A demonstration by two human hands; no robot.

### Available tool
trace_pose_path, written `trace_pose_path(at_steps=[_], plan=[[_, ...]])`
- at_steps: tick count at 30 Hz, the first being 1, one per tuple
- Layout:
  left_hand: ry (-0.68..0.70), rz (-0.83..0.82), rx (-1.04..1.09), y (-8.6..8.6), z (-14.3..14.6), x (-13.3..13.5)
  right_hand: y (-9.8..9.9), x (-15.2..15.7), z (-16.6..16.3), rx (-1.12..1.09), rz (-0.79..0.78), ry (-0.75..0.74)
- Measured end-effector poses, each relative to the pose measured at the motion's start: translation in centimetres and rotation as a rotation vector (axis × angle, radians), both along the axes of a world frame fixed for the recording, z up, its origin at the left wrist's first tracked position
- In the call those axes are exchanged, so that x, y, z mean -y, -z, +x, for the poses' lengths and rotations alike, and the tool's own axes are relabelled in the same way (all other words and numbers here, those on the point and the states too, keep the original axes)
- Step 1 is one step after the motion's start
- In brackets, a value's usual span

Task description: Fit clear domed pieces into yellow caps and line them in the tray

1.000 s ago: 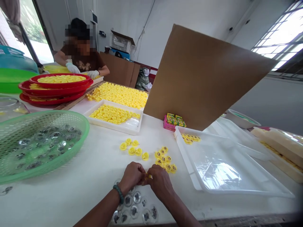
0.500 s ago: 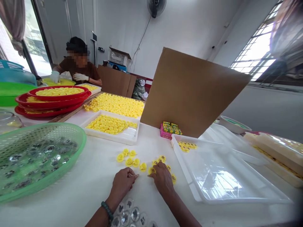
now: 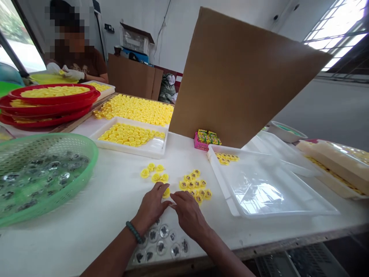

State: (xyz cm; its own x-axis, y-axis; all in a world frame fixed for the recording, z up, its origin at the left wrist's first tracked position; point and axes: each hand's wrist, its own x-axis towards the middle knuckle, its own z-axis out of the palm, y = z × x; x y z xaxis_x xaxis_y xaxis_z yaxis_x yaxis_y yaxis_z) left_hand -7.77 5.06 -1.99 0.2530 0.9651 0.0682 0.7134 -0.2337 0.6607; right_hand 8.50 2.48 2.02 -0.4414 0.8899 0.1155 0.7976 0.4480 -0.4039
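Note:
My left hand has its thumb and index finger closed around a small yellow cup-shaped piece. Right beside it, my right hand has its fingers drawn together at that piece; whatever lies between them is hidden. Beyond my left hand are several plain yellow pieces. To the right lies a group of yellow pieces with dark printed centres. Below my hands, clear round domes with dark pictures rest on the white table, partly covered by my left wrist.
A green basket of clear domes stands left. Behind are a white tray of yellow pieces and stacked red trays. A large white tray sits right, near a cardboard sheet. A gloved co-worker sits at the far left.
My right hand has left the printed pieces and come over to my left hand, at one yellow piece. The view has tilted downward. The co-worker's gloved hands have come together.

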Motion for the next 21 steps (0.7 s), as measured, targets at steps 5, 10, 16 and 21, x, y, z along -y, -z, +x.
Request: trace_pose_path(at_steps=[5,10,16,21], plan=[[0.069,-0.014,-0.033,-0.1,0.3,0.0,-0.8,4.7,3.5,-0.086,-0.313,-0.016],[0.063,-0.029,-0.043,-0.3,0.6,0.0,0.0,6.3,4.1,-0.112,-0.446,0.057],[0.040,-0.020,-0.033,-0.4,0.2,0.4,0.4,6.0,3.9,-0.116,-0.430,0.124],[0.033,-0.029,-0.009,-0.6,0.0,0.4,0.8,5.5,3.8,-0.225,-0.511,0.207]])
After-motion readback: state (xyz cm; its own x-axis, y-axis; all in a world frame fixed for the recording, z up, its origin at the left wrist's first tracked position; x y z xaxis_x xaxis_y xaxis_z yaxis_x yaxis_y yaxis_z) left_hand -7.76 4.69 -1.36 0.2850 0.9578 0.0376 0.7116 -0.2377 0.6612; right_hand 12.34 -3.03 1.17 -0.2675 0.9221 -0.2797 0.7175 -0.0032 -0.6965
